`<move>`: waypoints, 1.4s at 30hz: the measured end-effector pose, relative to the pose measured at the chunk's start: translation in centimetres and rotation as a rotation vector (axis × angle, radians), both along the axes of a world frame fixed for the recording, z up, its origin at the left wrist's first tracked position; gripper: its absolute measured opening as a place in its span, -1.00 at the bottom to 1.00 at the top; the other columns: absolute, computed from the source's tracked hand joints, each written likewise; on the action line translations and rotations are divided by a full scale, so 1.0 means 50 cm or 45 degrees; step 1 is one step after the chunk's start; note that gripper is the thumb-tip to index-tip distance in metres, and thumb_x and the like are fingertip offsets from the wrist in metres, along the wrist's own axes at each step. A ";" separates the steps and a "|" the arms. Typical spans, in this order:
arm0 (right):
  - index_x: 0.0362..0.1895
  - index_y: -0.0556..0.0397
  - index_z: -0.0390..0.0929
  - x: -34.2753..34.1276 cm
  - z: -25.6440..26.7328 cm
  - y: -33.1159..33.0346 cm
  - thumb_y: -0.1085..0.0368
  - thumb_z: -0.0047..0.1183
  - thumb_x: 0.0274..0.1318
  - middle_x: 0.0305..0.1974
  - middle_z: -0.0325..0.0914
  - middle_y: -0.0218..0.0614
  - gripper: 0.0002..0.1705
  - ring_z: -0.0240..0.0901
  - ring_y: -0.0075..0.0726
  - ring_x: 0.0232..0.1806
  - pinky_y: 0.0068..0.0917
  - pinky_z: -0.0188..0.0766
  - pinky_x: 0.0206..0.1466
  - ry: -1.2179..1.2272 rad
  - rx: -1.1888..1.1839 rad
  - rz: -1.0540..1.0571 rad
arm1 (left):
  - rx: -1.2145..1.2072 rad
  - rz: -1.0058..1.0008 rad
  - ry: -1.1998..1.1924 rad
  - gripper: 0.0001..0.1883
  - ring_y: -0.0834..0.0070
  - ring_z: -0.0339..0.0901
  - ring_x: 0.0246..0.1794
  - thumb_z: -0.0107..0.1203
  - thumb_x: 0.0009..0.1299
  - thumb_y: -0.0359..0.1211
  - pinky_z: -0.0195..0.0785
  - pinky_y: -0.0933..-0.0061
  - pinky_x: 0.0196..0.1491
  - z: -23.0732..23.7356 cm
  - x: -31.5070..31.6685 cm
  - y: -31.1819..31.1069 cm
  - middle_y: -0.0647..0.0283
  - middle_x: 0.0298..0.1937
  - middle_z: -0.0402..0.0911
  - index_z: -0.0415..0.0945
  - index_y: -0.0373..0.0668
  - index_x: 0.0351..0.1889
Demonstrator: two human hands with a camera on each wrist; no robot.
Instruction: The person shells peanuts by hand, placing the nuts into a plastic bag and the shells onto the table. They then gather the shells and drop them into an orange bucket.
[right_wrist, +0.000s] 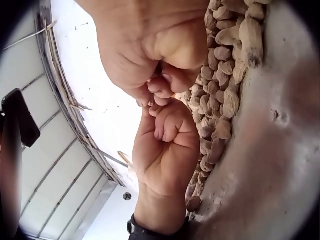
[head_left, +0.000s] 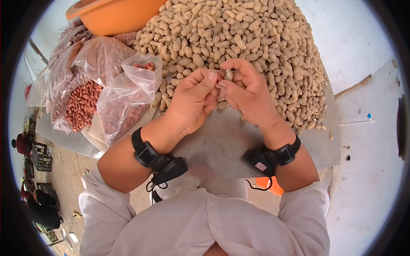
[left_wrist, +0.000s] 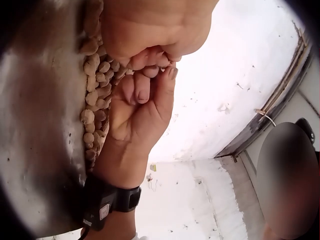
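Observation:
Both hands meet fingertip to fingertip at the front edge of a big pile of unshelled peanuts [head_left: 239, 34]. Thumb and forefinger of my right hand [head_left: 254, 96] pinch a peanut [head_left: 229, 75], its shell showing between them. My left hand [head_left: 192, 100], fingers curled, pinches the same peanut from the other side, where a bit of red shows at its fingertips. In the left wrist view the left hand [left_wrist: 155, 30] covers most of the peanut; in the right wrist view the right hand [right_wrist: 155, 50] does so. Whether kernels lie inside the left palm I cannot tell.
Clear plastic bags [head_left: 104, 55] of red shelled peanuts [head_left: 83, 104] lean together at the left. Behind them stands an orange basin [head_left: 115, 17]. The metal tabletop [head_left: 209, 145] runs between the pile and the person's body. A white wall [head_left: 371, 170] rises at the right.

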State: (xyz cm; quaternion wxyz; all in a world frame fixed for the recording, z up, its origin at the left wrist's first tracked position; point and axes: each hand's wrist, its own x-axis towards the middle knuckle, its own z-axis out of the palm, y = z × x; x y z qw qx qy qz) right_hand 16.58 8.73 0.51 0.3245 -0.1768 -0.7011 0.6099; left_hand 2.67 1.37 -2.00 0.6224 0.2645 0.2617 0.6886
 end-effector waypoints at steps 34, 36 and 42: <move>-0.21 0.15 0.48 -0.002 0.013 0.016 0.39 -0.03 0.10 -0.34 0.53 -0.18 -0.84 0.44 -0.33 -0.43 -0.44 0.45 -0.38 0.777 -1.154 -0.228 | -0.107 0.071 0.024 -0.72 0.73 0.04 -0.67 -0.18 0.48 -0.36 -0.04 0.71 -0.61 0.015 -0.039 0.006 0.42 -0.53 0.27 0.37 -0.26 0.07; -0.23 0.15 0.50 -0.002 -0.001 0.029 0.38 -0.01 0.08 -0.32 0.54 -0.17 -0.84 0.48 -0.29 -0.40 -0.39 0.45 -0.38 0.747 -1.107 -0.237 | -0.095 0.099 0.000 -0.72 0.72 0.05 -0.66 -0.18 0.47 -0.36 -0.03 0.71 -0.60 0.016 -0.044 0.007 0.42 -0.51 0.28 0.36 -0.27 0.06; -0.28 0.06 0.58 0.017 0.013 0.014 0.35 0.09 -0.06 -0.45 0.56 -0.24 -0.81 0.53 -0.28 -0.40 -0.36 0.42 -0.35 -0.604 0.467 0.175 | -0.072 0.150 -0.026 -0.73 0.71 0.08 -0.64 -0.17 0.47 -0.36 -0.02 0.70 -0.58 0.014 -0.052 0.009 0.41 -0.48 0.31 0.36 -0.27 0.05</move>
